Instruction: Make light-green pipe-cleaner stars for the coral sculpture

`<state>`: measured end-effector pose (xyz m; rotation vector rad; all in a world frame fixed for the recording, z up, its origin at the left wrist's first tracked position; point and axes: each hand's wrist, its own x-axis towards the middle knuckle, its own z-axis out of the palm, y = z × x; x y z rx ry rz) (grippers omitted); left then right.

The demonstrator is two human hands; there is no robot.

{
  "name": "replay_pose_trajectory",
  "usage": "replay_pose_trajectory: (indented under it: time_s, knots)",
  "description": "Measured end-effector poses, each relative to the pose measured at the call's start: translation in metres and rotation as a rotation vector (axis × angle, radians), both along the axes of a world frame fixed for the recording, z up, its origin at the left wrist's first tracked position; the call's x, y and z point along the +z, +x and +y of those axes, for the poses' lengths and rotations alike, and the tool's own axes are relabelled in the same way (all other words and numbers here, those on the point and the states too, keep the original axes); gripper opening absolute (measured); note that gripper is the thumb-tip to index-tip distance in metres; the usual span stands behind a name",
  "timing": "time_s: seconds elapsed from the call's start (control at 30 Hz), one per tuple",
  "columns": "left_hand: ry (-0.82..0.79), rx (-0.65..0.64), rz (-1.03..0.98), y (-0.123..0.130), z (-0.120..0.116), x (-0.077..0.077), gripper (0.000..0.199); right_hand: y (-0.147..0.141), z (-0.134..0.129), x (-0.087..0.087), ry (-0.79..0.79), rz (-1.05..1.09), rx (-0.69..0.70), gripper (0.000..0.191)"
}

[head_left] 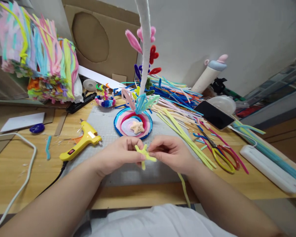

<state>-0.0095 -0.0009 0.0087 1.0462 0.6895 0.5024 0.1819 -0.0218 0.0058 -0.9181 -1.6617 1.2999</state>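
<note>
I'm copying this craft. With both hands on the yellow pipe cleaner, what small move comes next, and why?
Probably bend one more point: the left hand and right hand pinch a half-formed yellow pipe-cleaner star, whose long tail is unshaped.

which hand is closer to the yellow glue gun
Left. The left hand sits just right of the glue gun on the grey mat, pinching a yellow pipe cleaner shape. The right hand is farther off, beyond that shape.

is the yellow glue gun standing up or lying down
Lying down. The yellow glue gun rests on its side at the edge of the grey mat, nozzle pointing right, apart from the left hand.
</note>
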Motion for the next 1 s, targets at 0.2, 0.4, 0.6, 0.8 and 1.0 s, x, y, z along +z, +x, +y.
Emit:
replay_pose_trajectory:
  time_s: [0.2,0.4,0.6,0.8,1.0]
  knots:
    - [-0.101,0.049,-0.176,0.0,-0.002,-0.002,0.021,-0.006,-0.005,-0.009,0.133,0.111,-0.114,0.005]
    - [-0.038,0.183,-0.166,0.007,-0.002,-0.004,0.024,-0.009,-0.007,-0.007,0.25,0.02,-0.175,0.012]
    - [0.283,0.425,-0.032,0.009,-0.002,-0.011,0.022,-0.012,-0.006,-0.012,0.075,0.061,-0.227,0.011]
    - [0.478,0.558,0.055,0.013,-0.003,-0.014,0.019,-0.022,-0.006,-0.017,0.004,0.155,-0.376,0.017]
    - [0.192,0.536,-0.063,0.018,-0.002,-0.013,0.023,-0.022,-0.004,-0.022,0.014,0.11,-0.399,0.015]
